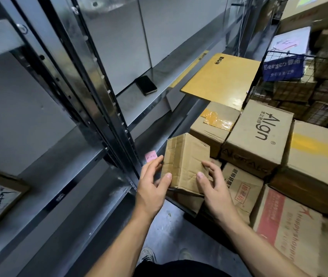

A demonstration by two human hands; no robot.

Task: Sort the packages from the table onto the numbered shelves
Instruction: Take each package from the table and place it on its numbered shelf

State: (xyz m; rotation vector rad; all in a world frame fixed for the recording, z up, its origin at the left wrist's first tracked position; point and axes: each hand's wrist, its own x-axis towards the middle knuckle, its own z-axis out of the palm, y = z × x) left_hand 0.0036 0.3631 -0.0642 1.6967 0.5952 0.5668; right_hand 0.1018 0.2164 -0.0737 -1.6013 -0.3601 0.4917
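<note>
Small taped cardboard box at centre frame, just left of the Align carton, with a pink note at its left side. Left hand grips the left edge and right hand the right edge, thumbs curled on the front. Probably light. The walls are stiff but creased and the tape looks slick, so clamp the opposite side faces.
</note>
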